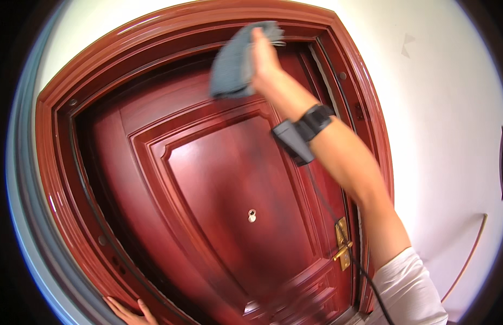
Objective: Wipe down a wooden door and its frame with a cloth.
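My right hand (267, 61) is raised to the top of the doorway and holds a folded grey-blue cloth (233, 67). The cloth lies against or just in front of the upper door frame (174, 48); contact cannot be told. Below it stands a dark red panelled door (231, 170), shut in its frame. A black device is strapped to my right wrist, with a cable running down from it. At the bottom left, my left hand (131, 315) rests with fingers apart on the frame's left side; its lower part is cut off by the picture's edge.
A peephole (252, 215) sits in the door's middle panel. The brass lever handle (342, 248) is at the right edge, behind the black cable (371, 280). White wall (430, 134) lies to the right, with a thin brown rod (468, 260) near it. Blue-grey vertical strips (22, 162) border the left.
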Tool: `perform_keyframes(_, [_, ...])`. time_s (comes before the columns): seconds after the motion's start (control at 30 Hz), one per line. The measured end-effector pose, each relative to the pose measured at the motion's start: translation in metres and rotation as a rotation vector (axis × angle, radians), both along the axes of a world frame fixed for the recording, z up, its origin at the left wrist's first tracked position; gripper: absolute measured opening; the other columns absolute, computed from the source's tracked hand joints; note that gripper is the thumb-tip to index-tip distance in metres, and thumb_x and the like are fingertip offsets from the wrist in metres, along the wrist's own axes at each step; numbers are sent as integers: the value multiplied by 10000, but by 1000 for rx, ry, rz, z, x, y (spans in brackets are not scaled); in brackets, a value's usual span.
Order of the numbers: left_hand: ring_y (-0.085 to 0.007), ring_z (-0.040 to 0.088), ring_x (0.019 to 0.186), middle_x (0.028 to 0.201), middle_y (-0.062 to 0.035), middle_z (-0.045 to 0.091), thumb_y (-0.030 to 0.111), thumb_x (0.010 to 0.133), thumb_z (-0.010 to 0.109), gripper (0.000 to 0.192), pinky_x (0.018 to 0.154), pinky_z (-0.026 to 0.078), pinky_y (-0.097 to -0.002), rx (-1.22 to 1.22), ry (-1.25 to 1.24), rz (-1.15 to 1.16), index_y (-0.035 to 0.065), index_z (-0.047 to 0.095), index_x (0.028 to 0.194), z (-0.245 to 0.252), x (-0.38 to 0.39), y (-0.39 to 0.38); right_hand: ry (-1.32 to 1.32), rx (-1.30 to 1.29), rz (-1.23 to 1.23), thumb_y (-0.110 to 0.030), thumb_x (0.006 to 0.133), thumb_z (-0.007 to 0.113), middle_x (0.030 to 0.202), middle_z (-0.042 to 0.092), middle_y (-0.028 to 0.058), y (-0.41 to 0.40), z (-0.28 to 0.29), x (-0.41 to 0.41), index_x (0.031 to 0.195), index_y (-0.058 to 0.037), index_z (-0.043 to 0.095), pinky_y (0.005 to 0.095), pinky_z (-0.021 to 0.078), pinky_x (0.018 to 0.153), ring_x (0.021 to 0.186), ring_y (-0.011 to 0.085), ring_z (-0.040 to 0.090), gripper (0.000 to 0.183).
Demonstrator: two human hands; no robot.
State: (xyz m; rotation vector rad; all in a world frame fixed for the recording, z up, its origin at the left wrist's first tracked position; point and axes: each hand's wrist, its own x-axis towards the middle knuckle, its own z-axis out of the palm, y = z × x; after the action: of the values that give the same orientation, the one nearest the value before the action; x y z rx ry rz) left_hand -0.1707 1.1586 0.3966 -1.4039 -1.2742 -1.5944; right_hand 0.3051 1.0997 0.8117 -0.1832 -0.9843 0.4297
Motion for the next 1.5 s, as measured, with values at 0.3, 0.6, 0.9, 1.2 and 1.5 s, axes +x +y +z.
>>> perform_keyframes(0.3, [-482,353,1412,1559,-308,313,457,964,636,807,1156,336,-518,48,-47,58,-28,330,1532,0,5,7,210,216,-448,-545,994,491,1133,667,156,-31,81,175,1227,59,574,449,505,887,1015,238,625,653])
perform_keyframes(0.6, [-398,280,1486,1609,-228,287,194,937,637,758,1210,223,-455,110,18,19,15,266,1573,-16,-8,35,50,-17,-567,-357,1057,371,1522,164,460,31,78,-129,1426,224,297,518,235,1209,1461,525,206,692])
perform_keyframes(0.9, [-435,303,1463,1600,-249,275,228,864,719,870,1204,265,-474,65,-21,39,28,256,1573,-8,-13,28,-112,-20,-322,-500,1034,367,1188,638,354,33,54,-223,1095,166,649,466,471,1004,1149,461,619,726])
perform_keyframes(1.2, [-460,321,1446,1601,-273,251,289,830,780,936,1171,319,-486,67,7,-27,40,264,1569,-2,-13,25,-608,367,-415,-482,920,583,1576,342,247,173,-54,-372,1501,-48,411,447,322,1175,1478,415,290,746])
perform_keyframes(1.5, [-435,230,1498,1630,-264,197,298,920,689,849,1204,214,-507,17,106,-208,26,232,1582,-15,-44,33,-705,393,-261,-194,865,600,1615,259,262,179,-419,-381,1504,-88,436,576,199,1193,1516,491,123,668])
